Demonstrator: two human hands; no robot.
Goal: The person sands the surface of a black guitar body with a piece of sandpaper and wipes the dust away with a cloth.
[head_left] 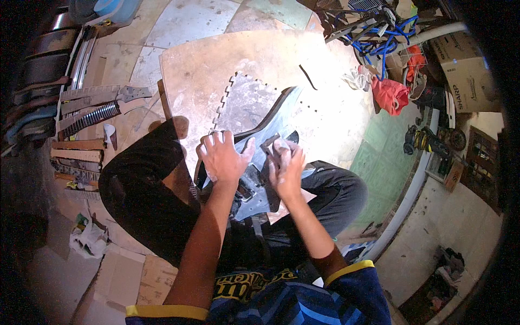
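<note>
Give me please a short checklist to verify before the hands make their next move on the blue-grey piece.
1. Left hand on the blue-grey piece: ok, spread over it.
2. Right hand has a grip on the dark block: ok, curled around it.
3. Space between the hands: ok, a gap shows.
4. Loose dark strip apart from the piece: ok, lies beyond it.
5. Hands clean: not ok, both look whitish in places.
6. Support under the piece: cannot tell, mostly hidden.

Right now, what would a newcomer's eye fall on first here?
Probably the pale blue, sharp-horned, guitar-like body at centre, with the left hand resting on it and the right hand, alongside, gripping a dark block. Then the crumpled red bundle and tangled blue cords at upper right.
</note>
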